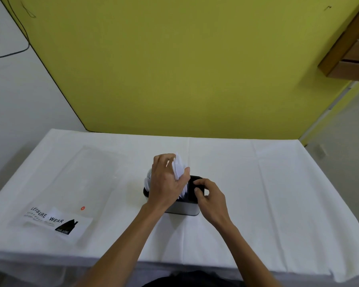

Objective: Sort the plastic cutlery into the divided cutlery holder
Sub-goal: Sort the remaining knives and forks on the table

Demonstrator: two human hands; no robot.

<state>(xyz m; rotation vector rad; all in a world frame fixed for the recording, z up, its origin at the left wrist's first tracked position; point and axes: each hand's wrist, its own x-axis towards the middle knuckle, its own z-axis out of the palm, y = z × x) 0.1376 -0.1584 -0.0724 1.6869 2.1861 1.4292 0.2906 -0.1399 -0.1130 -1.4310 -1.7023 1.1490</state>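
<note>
A divided cutlery holder (184, 209), black inside with a grey outer wall, stands in the middle of the white-covered table. My left hand (164, 183) is closed around a bunch of white plastic cutlery (179, 167), upright with its lower ends down in the holder's middle compartment. More white cutlery (147, 180) stands in the left compartment, mostly hidden behind my left hand. My right hand (209, 195) rests on the holder's right rim, fingers curled over the right compartment (195, 181), which looks dark. I cannot tell whether it pinches anything.
A clear plastic bag (56, 218) printed "LEISURE WEAR" lies flat on the table (278, 193) at the left. A yellow wall rises behind the table's far edge. A wooden shelf (348, 59) hangs at the upper right.
</note>
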